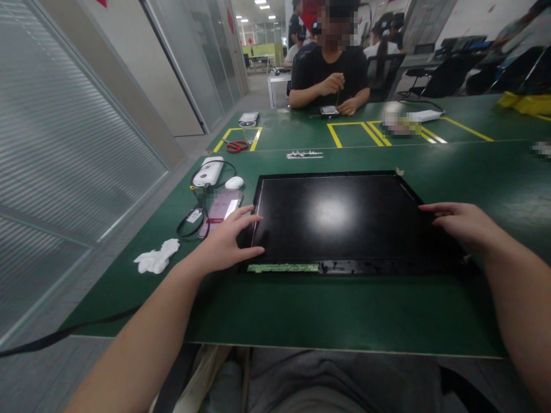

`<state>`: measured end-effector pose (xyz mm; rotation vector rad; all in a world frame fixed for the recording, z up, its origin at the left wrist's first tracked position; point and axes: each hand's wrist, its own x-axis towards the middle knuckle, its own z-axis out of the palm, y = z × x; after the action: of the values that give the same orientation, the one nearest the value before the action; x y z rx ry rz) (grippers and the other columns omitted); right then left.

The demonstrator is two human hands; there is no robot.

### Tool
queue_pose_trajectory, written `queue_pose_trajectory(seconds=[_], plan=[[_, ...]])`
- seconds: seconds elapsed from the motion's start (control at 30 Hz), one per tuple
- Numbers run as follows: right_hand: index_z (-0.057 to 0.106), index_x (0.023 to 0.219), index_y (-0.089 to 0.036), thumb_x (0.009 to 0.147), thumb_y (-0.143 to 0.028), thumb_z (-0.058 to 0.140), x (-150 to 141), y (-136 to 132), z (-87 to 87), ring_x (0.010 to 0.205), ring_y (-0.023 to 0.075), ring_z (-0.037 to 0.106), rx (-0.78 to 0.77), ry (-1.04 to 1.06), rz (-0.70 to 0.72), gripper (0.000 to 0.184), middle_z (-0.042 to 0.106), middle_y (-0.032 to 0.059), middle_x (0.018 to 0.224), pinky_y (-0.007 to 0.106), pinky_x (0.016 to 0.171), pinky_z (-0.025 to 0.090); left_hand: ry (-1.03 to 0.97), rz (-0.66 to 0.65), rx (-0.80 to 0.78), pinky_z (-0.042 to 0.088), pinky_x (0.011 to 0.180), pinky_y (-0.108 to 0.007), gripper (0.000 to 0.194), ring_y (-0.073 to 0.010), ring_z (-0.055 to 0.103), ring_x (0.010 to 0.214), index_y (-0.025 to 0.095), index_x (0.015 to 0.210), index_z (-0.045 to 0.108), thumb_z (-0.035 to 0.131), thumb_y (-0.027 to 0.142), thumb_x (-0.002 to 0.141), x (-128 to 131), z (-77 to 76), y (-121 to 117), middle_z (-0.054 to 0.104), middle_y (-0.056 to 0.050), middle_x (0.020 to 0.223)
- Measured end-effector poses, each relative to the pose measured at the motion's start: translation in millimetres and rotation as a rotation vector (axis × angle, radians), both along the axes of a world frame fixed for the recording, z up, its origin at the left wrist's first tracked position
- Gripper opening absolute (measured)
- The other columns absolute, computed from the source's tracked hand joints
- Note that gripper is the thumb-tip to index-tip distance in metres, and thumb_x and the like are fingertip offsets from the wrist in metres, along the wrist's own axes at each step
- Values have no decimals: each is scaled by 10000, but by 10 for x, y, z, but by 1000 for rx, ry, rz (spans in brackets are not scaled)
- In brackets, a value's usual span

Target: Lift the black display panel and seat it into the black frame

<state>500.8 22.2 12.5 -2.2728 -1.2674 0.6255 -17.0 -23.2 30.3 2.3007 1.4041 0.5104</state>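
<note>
A flat black LCD display panel (293, 221) lies screen-up in front of me, with a bright reflection in its middle. Along its near edge runs a green circuit strip (284, 268). My left hand (224, 238) is at the panel's left edge, fingers and thumb spread apart, the tips reaching over the frame. At the opposite edge is my right hand (462, 223), its fingers stretched out and fingertips at the frame; its thumb is partly hidden. Neither hand visibly wraps around the panel. A small bit of tape (399, 171) sticks up at the far right corner.
Left of the panel lie a phone (221, 212), a white power bank (209, 172) with a black cable, a white case (235, 183) and crumpled tissue (157, 256). Farther off are red-handled scissors (236, 147) and thin white strips (305, 154). Another person (329, 80) works across the green table (344, 315).
</note>
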Motion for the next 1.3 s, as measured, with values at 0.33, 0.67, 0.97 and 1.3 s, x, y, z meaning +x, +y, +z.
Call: queue_pose_trajectory(seconds=[0.33, 0.67, 0.97, 1.3], plan=[[779, 1059, -232, 577, -88, 587, 71, 20, -66, 985, 255, 659, 52, 58, -6, 538, 718, 97, 1004, 369, 901, 500, 29, -65, -44, 352, 1182, -534, 767, -373, 483, 1399, 271, 1400, 608, 793, 590, 727, -12, -19, -1, 518, -130, 1526], [769, 1101, -210, 596, -68, 572, 39, 10, -23, 900, 223, 649, 5, 0, 24, 560, 711, 79, 976, 325, 842, 494, 45, -42, -40, 344, 1184, -530, 801, -382, 439, 1432, 254, 1418, 591, 787, 606, 726, 3, -37, -10, 461, -148, 1566], [777, 1036, -216, 586, -70, 579, 46, 10, -27, 892, 222, 652, 18, -16, 56, 513, 717, 76, 968, 311, 811, 496, 75, -56, -36, 321, 1182, -578, 776, -391, 430, 1433, 251, 1394, 611, 767, 632, 736, -17, -77, 22, 485, -170, 1542], [762, 1066, -206, 702, -126, 604, -42, -17, 31, 888, 210, 645, 16, 27, 18, 405, 722, 54, 918, 328, 892, 475, 55, -29, -17, 331, 1188, -554, 708, -384, 414, 1443, 226, 1396, 602, 679, 627, 817, 40, -54, -1, 435, -169, 1575]])
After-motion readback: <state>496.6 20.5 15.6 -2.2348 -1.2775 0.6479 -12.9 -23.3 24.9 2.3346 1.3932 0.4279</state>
